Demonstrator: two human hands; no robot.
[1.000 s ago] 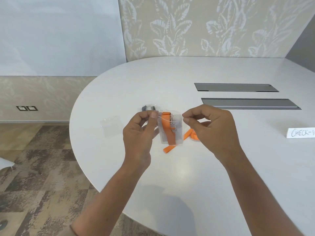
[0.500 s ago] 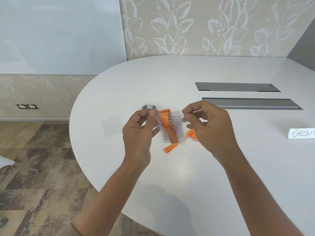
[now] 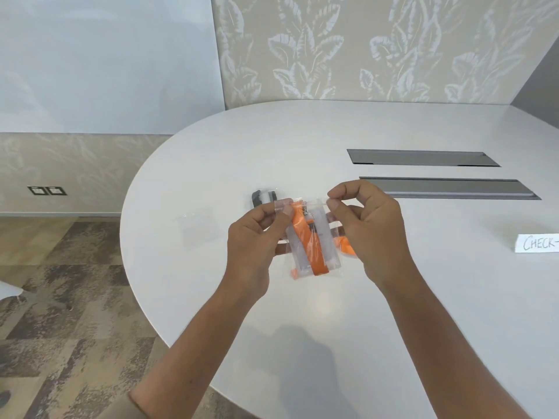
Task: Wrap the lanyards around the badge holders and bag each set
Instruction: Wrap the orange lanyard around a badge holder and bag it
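A clear plastic bag (image 3: 329, 258) hangs over the white table, held by its top edge. Inside it sits a badge holder wrapped in an orange lanyard (image 3: 307, 240). My left hand (image 3: 257, 237) pinches the bag's top left corner. My right hand (image 3: 369, 225) pinches the top right end of the same edge. More orange lanyard (image 3: 346, 247) shows behind the bag, beside my right hand. An empty clear bag (image 3: 198, 226) lies flat on the table to the left.
A dark lanyard set in clear plastic (image 3: 263, 198) lies just behind my left hand. Two grey cable hatches (image 3: 423, 158) are set into the white table (image 3: 332, 328). A paper label reading "CHECK-" (image 3: 538, 243) lies at the right edge.
My hands have moved apart along the bag's top edge. The bag now hangs straighter and lower.
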